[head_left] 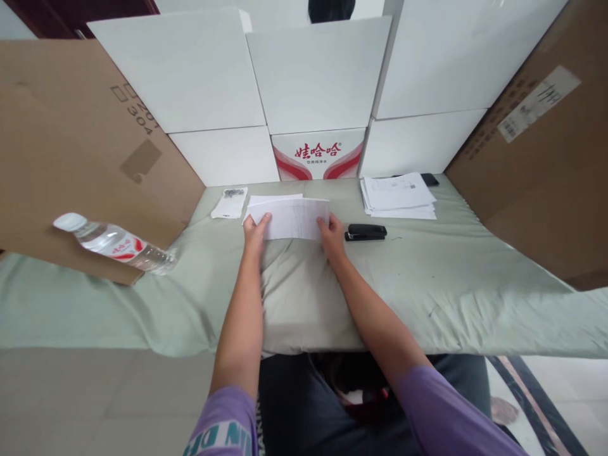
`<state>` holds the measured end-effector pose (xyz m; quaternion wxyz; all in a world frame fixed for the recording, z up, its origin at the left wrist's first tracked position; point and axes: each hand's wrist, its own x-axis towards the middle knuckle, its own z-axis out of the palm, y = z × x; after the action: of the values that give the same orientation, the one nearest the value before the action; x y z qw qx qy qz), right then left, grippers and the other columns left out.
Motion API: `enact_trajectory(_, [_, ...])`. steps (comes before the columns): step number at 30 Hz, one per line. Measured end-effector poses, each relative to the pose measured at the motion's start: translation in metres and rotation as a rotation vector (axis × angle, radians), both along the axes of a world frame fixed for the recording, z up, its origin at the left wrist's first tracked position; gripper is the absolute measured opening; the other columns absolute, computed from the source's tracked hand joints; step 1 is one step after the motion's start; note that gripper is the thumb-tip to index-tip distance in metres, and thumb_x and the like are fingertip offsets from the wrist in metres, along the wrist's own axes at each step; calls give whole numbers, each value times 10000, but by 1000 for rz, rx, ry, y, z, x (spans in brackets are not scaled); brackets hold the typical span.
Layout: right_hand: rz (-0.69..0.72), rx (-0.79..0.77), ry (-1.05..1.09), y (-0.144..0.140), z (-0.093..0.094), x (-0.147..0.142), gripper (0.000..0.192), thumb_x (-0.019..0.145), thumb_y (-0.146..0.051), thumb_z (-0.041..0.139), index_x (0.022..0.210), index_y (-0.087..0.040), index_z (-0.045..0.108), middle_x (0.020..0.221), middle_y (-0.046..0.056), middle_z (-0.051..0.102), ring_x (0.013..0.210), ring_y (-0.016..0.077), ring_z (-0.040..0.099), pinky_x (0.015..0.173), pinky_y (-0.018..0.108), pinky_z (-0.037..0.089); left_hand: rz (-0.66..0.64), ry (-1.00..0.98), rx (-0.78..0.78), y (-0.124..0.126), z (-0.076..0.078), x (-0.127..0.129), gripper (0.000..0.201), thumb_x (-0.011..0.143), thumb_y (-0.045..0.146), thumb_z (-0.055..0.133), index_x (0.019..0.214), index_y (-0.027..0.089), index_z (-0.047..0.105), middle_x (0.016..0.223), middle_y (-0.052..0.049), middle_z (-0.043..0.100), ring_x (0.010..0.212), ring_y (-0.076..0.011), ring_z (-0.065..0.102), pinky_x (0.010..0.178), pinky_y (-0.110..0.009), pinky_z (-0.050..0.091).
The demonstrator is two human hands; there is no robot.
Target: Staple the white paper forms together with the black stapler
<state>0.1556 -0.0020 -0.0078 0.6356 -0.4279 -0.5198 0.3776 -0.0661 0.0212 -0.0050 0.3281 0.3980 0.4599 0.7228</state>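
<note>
Between my two hands is a white sheet of paper [294,221], raised a little and tilted, its long side running left to right. My left hand [256,229] pinches the left end with the thumb on top. At the right end, my right hand [331,231] grips it the same way; the fingers beneath are hidden. Another white paper [275,198] shows behind the held one. A black stapler [365,232] lies just right of my right hand. Farther back on the right is a stack of papers [399,193].
A small bag or packet with dark bits [230,202] lies at the back left. A water bottle [126,245] stands at the left by a cardboard panel [71,139]. White boxes [318,82] wall off the back. A black phone-like object [430,180] is partly behind the papers.
</note>
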Motion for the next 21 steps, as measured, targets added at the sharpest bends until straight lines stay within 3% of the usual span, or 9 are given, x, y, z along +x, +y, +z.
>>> enact_trajectory(6, [15, 3, -72, 2, 0, 1, 332, 890, -502, 537, 1030, -216, 631, 1036, 78, 708, 985, 246, 615, 957, 417, 510, -14, 20, -79, 2, -6, 5, 544, 576, 530, 899, 958, 180, 731, 1031, -111, 780, 999, -263, 733, 944, -388, 594])
enact_trajectory(11, [3, -108, -203, 3, 0, 3, 274, 878, -363, 501, 1053, -206, 643, 1085, 94, 732, 1029, 259, 638, 1011, 450, 498, -22, 207, -135, 2, -8, 7, 485, 733, 523, 782, 1027, 140, 725, 1116, -140, 775, 1087, -273, 720, 1023, -412, 557])
enact_trajectory(15, [-3, -163, -240, 3, 2, 5, 262, 871, -310, 497, 1057, -205, 649, 1111, 86, 739, 1063, 244, 648, 1035, 453, 501, -14, 330, -176, 0, 0, 8, 427, 814, 478, 702, 1048, 123, 727, 1131, -153, 771, 1113, -272, 715, 1018, -386, 549])
enact_trajectory(18, [32, -157, -151, 1, 7, 6, 254, 877, -347, 546, 1072, -206, 627, 1091, 80, 742, 996, 214, 686, 926, 396, 564, 54, 413, -170, -3, 12, 8, 394, 837, 457, 668, 1024, 117, 736, 1062, -146, 781, 1087, -284, 719, 1005, -378, 544])
enact_trajectory(21, [160, -323, -29, -6, 14, 5, 257, 876, -394, 602, 1045, -202, 588, 929, 64, 750, 694, 167, 708, 632, 294, 565, 198, 424, -122, -4, 21, 8, 415, 865, 465, 622, 1078, 126, 731, 1101, -141, 772, 1122, -290, 705, 1035, -388, 519])
